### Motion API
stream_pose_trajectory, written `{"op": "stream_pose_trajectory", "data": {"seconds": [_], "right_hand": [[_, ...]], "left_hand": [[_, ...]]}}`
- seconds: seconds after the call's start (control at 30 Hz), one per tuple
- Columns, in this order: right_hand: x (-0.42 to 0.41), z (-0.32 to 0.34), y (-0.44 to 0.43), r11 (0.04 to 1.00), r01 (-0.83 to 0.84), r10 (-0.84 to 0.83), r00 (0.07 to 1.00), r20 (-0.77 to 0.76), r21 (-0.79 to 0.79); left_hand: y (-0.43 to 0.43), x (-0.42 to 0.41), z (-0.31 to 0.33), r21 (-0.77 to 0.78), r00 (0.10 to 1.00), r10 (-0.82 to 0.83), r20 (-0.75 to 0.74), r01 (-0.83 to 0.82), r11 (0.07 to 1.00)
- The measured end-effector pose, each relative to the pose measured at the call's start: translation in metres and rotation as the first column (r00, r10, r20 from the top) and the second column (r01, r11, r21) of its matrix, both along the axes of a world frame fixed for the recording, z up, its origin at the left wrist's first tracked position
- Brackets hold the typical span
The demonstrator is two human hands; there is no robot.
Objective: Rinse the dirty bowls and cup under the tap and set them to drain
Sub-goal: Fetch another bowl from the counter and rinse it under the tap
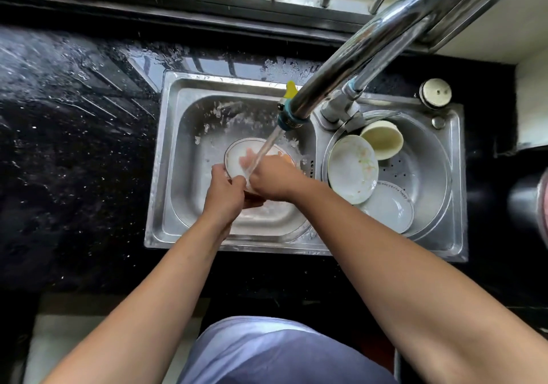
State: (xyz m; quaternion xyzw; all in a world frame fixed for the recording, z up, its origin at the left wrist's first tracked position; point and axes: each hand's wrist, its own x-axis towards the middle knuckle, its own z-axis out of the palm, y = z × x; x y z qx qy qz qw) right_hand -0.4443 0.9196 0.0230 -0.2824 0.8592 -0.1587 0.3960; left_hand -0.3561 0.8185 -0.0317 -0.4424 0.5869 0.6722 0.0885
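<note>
Here, both hands work a white bowl (237,158) under running water in the left basin of a steel double sink (166,158). The left hand (224,189) has its grip clenched on the bowl's near rim, thumb on top; the right hand (274,180) reaches into the bowl, its fingers rubbing the inside where the stream lands, so whether it is gripping anything cannot be told. The water (267,146) falls from a curved chrome tap (364,51) fitted with a blue and yellow nozzle (289,111).

By the look of things, the job is in its early part. In the right basin, a round perforated steel strainer (421,170) holds what waits or drains: a shallow white bowl with food smears (353,168) leans on edge, plainly not yet rinsed; a pale cream cup (382,139) lies tipped on its side behind it; and a glossy white bowl with lettering on its rim (391,208) sits below, looking clean. No dish stands on the table.

The black speckled table (74,146) is wet with splashes, its moulded grooves catching light. All the crockery looks smooth and glazed, slick when wet.
</note>
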Motion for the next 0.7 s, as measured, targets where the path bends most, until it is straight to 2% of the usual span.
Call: {"op": "stream_pose_trajectory", "data": {"seconds": [0.07,0.1,0.2,0.23,0.3,0.37,0.43,0.5,0.57,0.63,0.7], "right_hand": [[0.008,0.003,0.007,0.998,0.006,-0.002,0.998,0.065,-0.062],[0.009,0.001,0.017,0.999,0.019,-0.016,0.998,0.057,-0.044],[0.004,-0.005,0.039,0.984,0.04,-0.026,0.996,-0.081,0.175],[0.003,-0.007,0.038,0.978,0.04,-0.018,0.994,-0.109,0.204],[0.005,-0.007,0.026,0.994,0.018,-0.011,0.998,-0.066,0.111],[0.014,-0.002,0.014,0.999,0.013,-0.01,0.999,0.052,-0.043],[0.024,0.002,0.019,0.994,0.023,-0.01,0.994,0.111,-0.111],[0.03,0.001,0.035,0.997,0.029,-0.024,0.997,0.078,-0.069],[0.032,-0.002,0.046,0.998,-0.002,0.003,1.0,-0.015,0.06],[0.026,-0.005,0.042,0.988,-0.027,0.031,0.999,-0.025,0.15],[0.021,-0.005,0.028,0.996,-0.036,0.033,0.999,0.041,0.084]], "left_hand": [[-0.003,-0.001,-0.001,0.02,1.0,0.023,0.011,-0.023,1.0],[-0.004,-0.001,-0.002,0.039,0.999,0.036,0.008,-0.036,0.999],[-0.001,0.003,-0.002,0.043,1.0,0.026,0.0,-0.026,0.999],[0.002,0.005,-0.001,0.039,1.0,0.008,-0.003,-0.008,0.999],[0.006,0.006,-0.001,0.05,1.0,-0.001,-0.006,0.002,0.999],[0.007,0.007,-0.001,0.07,1.0,0.018,-0.013,-0.017,0.997],[0.004,0.008,-0.001,0.083,0.998,0.055,-0.009,-0.054,0.995],[0.0,0.01,-0.002,0.093,0.997,0.083,0.005,-0.083,0.992],[-0.001,0.011,-0.002,0.078,0.996,0.082,0.025,-0.084,0.993],[0.0,0.013,-0.002,0.048,0.998,0.047,0.035,-0.048,0.998],[0.0,0.013,-0.001,0.033,0.999,0.029,0.044,-0.031,0.999]]}}
